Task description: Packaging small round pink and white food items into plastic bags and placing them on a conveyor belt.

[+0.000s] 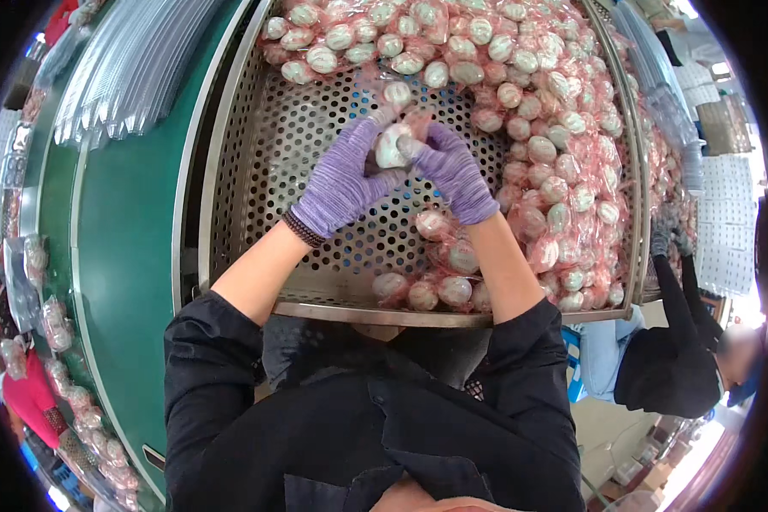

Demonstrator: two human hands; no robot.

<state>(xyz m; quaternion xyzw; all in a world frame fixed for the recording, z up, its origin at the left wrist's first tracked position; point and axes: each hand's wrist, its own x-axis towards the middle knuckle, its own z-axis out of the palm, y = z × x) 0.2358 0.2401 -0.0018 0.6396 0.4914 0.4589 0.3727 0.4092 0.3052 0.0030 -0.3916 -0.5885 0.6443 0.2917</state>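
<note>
My left hand (352, 169), in a purple knit glove with bare or pale fingertips, is at the left of a white egg-shaped item (393, 146) in clear and pink wrap. My right hand (454, 168), gloved alike, pinches the same item from the right. Another wrapped white piece (397, 94) lies just beyond my left fingertips; whether it is held too is unclear. Both hands are over a perforated metal tray (294, 163). Many wrapped egg-shaped pieces (553, 189) are heaped along the tray's far and right sides, with a few more near its front edge under my right forearm.
Left of the tray runs a green surface (125, 256) with stacked clear plastic trays (141, 64). Wrapped pieces (89, 419) line its far left side, near a person in red. At the right, a co-worker (669, 365) in dark clothes reaches into a neighbouring tray.
</note>
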